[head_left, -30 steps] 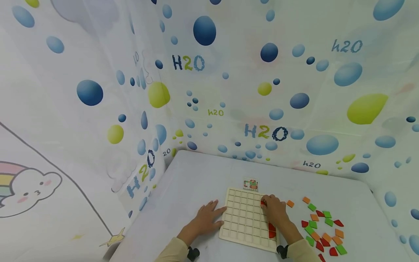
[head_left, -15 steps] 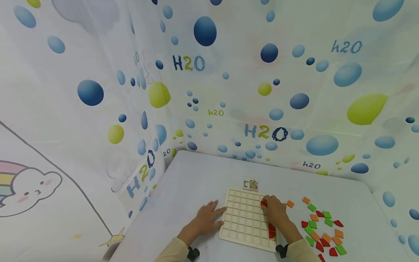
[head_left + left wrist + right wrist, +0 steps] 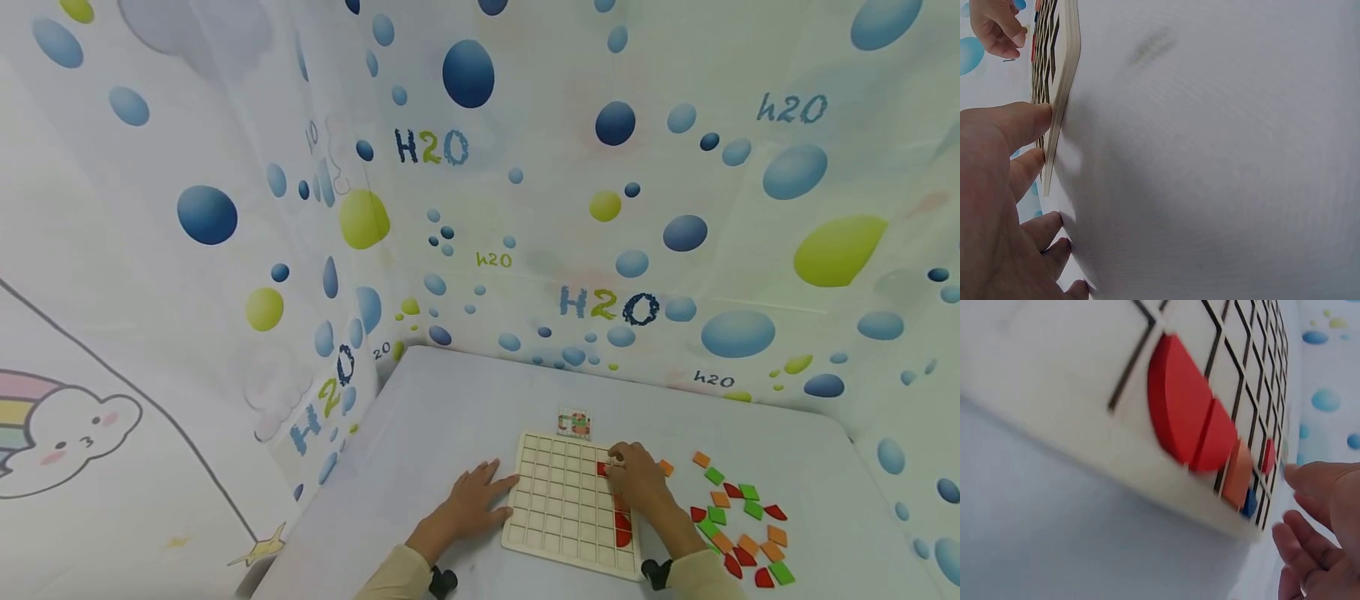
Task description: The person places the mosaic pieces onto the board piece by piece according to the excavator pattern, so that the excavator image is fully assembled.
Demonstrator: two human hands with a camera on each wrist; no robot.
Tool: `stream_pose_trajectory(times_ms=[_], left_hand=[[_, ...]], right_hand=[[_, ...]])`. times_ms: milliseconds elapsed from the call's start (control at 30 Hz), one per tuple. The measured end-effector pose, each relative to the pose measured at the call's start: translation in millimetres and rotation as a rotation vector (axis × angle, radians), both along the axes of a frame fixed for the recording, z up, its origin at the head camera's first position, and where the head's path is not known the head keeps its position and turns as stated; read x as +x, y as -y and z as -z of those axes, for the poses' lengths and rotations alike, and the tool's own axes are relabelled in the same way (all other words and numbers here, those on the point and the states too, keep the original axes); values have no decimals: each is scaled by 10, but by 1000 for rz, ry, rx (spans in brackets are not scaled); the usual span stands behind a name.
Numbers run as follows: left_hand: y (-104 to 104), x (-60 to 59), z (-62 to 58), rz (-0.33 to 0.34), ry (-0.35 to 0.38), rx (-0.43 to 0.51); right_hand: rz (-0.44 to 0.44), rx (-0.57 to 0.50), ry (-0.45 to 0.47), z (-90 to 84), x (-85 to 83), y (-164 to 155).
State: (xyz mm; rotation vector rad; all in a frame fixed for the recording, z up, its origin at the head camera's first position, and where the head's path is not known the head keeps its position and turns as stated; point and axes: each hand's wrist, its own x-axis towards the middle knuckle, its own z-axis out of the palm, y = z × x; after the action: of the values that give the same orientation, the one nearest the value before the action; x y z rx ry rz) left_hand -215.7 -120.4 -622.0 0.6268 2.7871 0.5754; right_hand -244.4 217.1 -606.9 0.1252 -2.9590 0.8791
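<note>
Grid board (image 3: 558, 508) lies at lower centre of the head view. Left hand (image 3: 468, 504), fingers straight, presses its left edge. Right hand (image 3: 637, 482) rests over the red piece (image 3: 602, 469); grip cannot be determined.

Left hand (image 3: 471, 502) flat, fingers spread; right hand (image 3: 637, 479) w/ fingers bent down, forearms angled inward.

You can read "H2O" on the bubble-print curtain (image 3: 525, 208) several times: large at the upper left of the back panel, large again low at its centre, and slanted on the left panel beside the desk (image 3: 450, 400). Smaller "h2O" prints stand at the upper right, mid-panel in yellow-green, and low right. The small card (image 3: 574, 422) beyond the board is too small to read.
</note>
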Motion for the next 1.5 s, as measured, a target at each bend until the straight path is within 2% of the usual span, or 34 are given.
stream_pose_trajectory(times_ms=[167, 267, 367, 533, 700, 967, 1200, 1500], left_hand=[[8, -10, 18, 5, -8, -5], [13, -14, 24, 6, -14, -4], [16, -9, 28, 3, -20, -7], [17, 8, 16, -9, -19, -9], [8, -2, 4, -14, -14, -10], [1, 8, -15, -3, -11, -16], [-4, 11, -26, -1, -13, -5], [-2, -6, 59, 0, -22, -12]], right_hand=[[143, -13, -35, 21, -24, -263], [232, -17, -21, 24, -14, -441], [278, 5, 26, 40, 2, -595], [292, 13, 77, 145, 12, -712], [306, -12, 56, 228, -9, -703], [272, -80, 52, 275, 28, -700], [275, -88, 53, 311, 20, -703], [254, -73, 10, 356, 33, -645]])
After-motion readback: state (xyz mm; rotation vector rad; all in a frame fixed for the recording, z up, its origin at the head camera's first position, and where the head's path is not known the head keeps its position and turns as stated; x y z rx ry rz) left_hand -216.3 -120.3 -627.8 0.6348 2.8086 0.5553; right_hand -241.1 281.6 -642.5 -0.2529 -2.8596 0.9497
